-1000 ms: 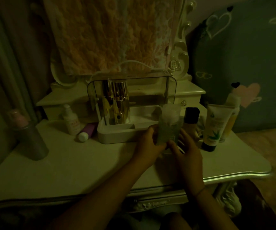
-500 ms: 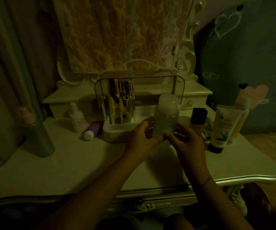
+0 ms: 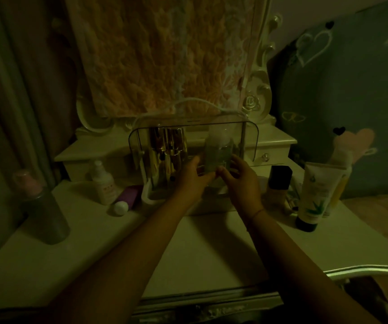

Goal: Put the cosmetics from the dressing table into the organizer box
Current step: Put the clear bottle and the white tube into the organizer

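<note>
Two forearms cross the front edge of the dressing table (image 3: 95, 253) and meet over its middle. Near the left edge stands one grey can (image 3: 42, 211) with a pink cap. Further in, the left hand (image 3: 192, 177) and right hand (image 3: 239, 183) both grasp one clear bottle (image 3: 218, 153), fingers curled round its lower part from either side. The bottle is upright, its long axis vertical and its pale cap pointing up, held in the right half of the one organizer box (image 3: 146, 197), in front of the box's raised clear lid; whether its base touches the box floor cannot be told. In the box's left half stand upright gold tubes (image 3: 168, 155), too blurred to count. Just left of the box one purple tube (image 3: 130, 197) lies on its side with its white cap toward the front edge, and one small white bottle (image 3: 103, 183) stands beside it. Toward the right edge stand three more: one dark-capped bottle (image 3: 278, 185), one white tube (image 3: 314, 197) on its black cap, and one yellow tube (image 3: 337, 190) behind it
</note>
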Demonstrator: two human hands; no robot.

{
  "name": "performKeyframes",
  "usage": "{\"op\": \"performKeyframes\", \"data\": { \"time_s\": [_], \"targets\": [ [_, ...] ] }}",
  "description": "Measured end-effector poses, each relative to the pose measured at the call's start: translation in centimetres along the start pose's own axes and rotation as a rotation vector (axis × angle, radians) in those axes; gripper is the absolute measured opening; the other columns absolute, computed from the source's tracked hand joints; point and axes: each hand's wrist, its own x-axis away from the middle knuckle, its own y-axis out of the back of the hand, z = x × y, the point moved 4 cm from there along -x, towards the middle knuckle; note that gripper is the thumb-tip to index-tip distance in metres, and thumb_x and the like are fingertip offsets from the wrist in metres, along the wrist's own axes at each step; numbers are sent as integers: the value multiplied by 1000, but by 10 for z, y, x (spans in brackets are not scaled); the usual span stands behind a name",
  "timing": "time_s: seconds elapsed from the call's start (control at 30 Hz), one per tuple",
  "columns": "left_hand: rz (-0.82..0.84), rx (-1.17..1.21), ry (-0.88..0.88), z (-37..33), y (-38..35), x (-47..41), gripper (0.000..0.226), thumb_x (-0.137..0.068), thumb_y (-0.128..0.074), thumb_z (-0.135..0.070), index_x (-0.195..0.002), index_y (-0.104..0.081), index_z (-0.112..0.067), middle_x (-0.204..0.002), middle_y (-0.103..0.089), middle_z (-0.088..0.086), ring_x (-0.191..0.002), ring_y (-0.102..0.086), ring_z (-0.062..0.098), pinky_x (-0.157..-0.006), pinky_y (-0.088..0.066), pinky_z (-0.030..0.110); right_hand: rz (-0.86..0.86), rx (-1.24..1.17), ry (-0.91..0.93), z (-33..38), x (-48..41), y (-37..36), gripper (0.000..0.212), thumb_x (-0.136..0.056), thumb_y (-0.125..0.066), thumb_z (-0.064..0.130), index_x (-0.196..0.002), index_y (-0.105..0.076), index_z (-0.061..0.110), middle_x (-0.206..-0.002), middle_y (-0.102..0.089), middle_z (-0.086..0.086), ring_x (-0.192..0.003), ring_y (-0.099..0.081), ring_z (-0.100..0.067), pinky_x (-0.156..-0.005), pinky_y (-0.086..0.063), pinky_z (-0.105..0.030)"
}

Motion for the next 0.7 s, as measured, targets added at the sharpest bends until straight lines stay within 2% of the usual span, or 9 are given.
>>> {"op": "performKeyframes", "data": {
  "time_s": [0.13,0.2,0.33,0.5,0.57,0.7],
  "targets": [
    [-21,-108,5,2,-4,-18,52,-83,-65,-17,-131,-45,-24,-131,-55,6,-118,-53,24,-96,-48,48,-14,24,-28,-5,-18,-5,50,-87,-61,22,-133,-47,13,-126,-60,-9,-114,-58,-21,-95,-50,-41],
    [-30,-112,14,4,-7,-24,55,-84,-63,-16,-134,-42,-23,-134,-52,8,-121,-51,25,-98,-46,50,-27,39,-29,-9,-24,-9,46,-87,-60,21,-132,-48,15,-124,-61,-8,-111,-58,-20,-92,-51,-37],
    [-67,-120,20,7,-13,-30,54,-84,-63,-12,-134,-44,-18,-129,-56,11,-118,-53,26,-97,-47,47,-15,135,-51,-17,-35,-13,44,-89,-56,22,-132,-47,16,-124,-61,-9,-113,-58,-23,-92,-51,-41],
    [-66,-132,88,16,-14,-38,53,-81,-67,-16,-130,-48,-19,-123,-60,8,-112,-56,24,-91,-50,41,-8,270,-67,-24,-42,-13,41,-89,-57,21,-128,-52,14,-117,-64,-12,-106,-60,-26,-75,-45,-28],
    [-60,-126,121,21,-13,-40,55,-79,-70,-19,-129,-49,-20,-122,-60,6,-110,-57,23,-90,-51,41,-5,301,-71,-25,-43,-14,39,-87,-59,18,-125,-55,11,-117,-65,-12,-107,-60,-26,-78,-45,-28],
    [-53,-136,157,28,-12,-44,52,-77,-71,-18,-126,-52,-16,-121,-61,8,-112,-57,25,-93,-50,45,-5,357,-76,-24,-44,-15,36,-86,-61,16,-121,-57,8,-118,-64,-14,-110,-59,-28,-89,-49,-37]
  ]
}}
